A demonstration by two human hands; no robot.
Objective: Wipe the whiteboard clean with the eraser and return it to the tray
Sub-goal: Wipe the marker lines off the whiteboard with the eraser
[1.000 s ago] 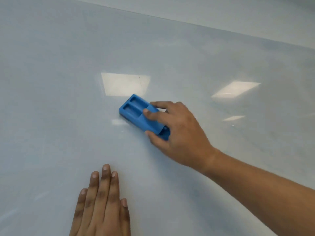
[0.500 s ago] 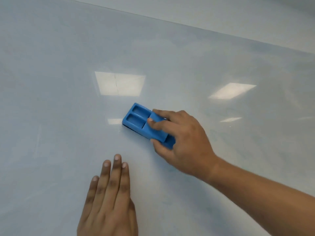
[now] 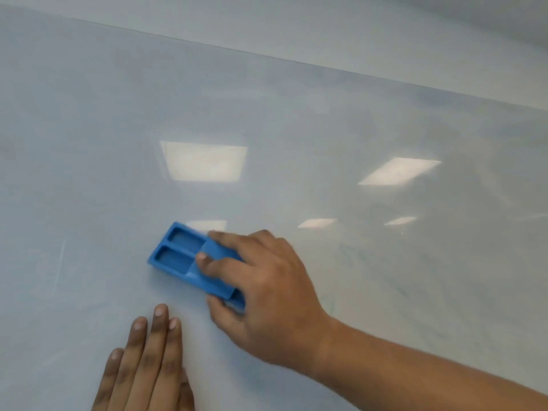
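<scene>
Right hand [image 3: 267, 298] has a closed grip round the blue eraser [image 3: 189, 258], pressing it to the whiteboard [image 3: 296, 129], while the left hand [image 3: 148, 366] lies flat, fingers spread open, just beside

wall [image 3: 385, 31]: pale grey, plain | light: 5 ceiling-panel reflections [image 3: 204, 161]

The light is soft and even. The glossy pale-blue whiteboard surface [image 3: 267, 114] reflects several bright rectangular ceiling lamps as glare patches. The right hand [image 3: 267, 295] looks a little motion-blurred, with faint shadow underneath.
</scene>
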